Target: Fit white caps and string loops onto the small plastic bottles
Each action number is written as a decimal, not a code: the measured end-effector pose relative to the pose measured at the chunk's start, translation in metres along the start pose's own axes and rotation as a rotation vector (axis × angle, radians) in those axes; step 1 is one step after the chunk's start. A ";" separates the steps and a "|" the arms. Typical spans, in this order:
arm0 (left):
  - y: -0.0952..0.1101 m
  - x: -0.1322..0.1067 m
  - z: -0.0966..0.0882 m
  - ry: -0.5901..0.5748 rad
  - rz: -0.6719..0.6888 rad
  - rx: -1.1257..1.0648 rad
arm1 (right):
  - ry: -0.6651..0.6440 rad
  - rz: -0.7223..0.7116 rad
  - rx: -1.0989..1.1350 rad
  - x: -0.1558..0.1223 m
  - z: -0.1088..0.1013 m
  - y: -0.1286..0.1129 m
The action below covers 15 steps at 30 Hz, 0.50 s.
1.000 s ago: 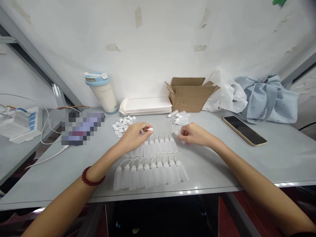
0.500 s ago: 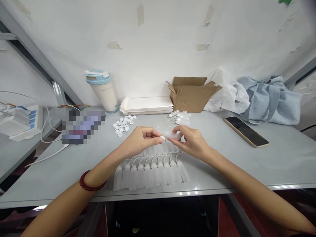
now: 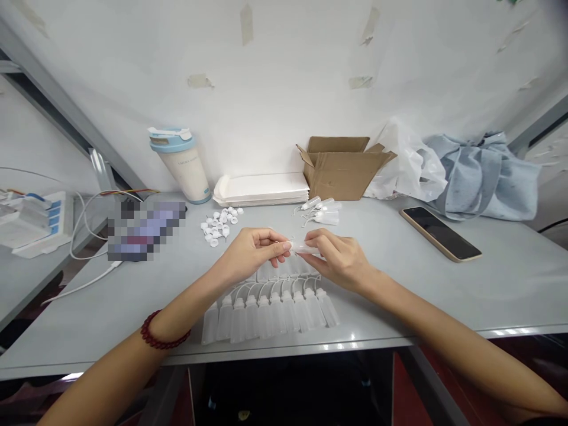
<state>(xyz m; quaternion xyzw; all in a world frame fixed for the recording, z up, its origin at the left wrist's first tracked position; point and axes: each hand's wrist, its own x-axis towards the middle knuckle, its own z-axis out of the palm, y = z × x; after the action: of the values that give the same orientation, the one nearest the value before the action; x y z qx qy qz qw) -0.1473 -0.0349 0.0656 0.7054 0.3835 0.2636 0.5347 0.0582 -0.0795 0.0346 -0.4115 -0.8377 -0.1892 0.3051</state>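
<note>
Above the middle of the desk, my right hand is closed around a small translucent squeeze bottle, held lying sideways with its neck to the left. At that neck, the thumb and fingers of my left hand pinch a small white cap; how far it sits on the neck is hidden by the fingers. Below my hands lies a row of capped bottles with thin curved strips. A second row of bottles lies behind it, partly covered by my hands.
Loose white caps lie left of my hands, a few bottles behind them. Along the wall stand a tumbler, white flat stack, cardboard box, plastic bag and blue bag. A phone lies right.
The bottle and cap have come together in line, the bottle's neck now at my left fingertips. My right hand has shifted slightly left. The view has moved a little.
</note>
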 end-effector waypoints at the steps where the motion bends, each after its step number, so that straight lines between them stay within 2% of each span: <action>1: 0.000 0.000 0.000 -0.009 -0.002 -0.001 | 0.032 -0.016 0.003 0.000 0.001 0.000; 5: 0.001 -0.002 0.002 0.003 0.048 0.020 | 0.146 -0.015 0.082 -0.002 0.006 -0.001; 10: 0.001 -0.005 0.004 0.081 0.164 0.086 | 0.141 0.075 0.211 -0.003 0.007 -0.002; 13: 0.003 -0.005 0.005 0.104 0.174 0.070 | 0.148 0.093 0.203 -0.002 0.007 -0.002; 15: 0.004 -0.005 0.006 0.160 0.157 0.040 | 0.175 0.085 0.164 -0.001 0.007 -0.002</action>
<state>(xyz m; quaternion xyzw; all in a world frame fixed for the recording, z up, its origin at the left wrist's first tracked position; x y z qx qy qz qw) -0.1447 -0.0429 0.0674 0.7204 0.3740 0.3524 0.4658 0.0547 -0.0775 0.0286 -0.4022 -0.8023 -0.1424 0.4175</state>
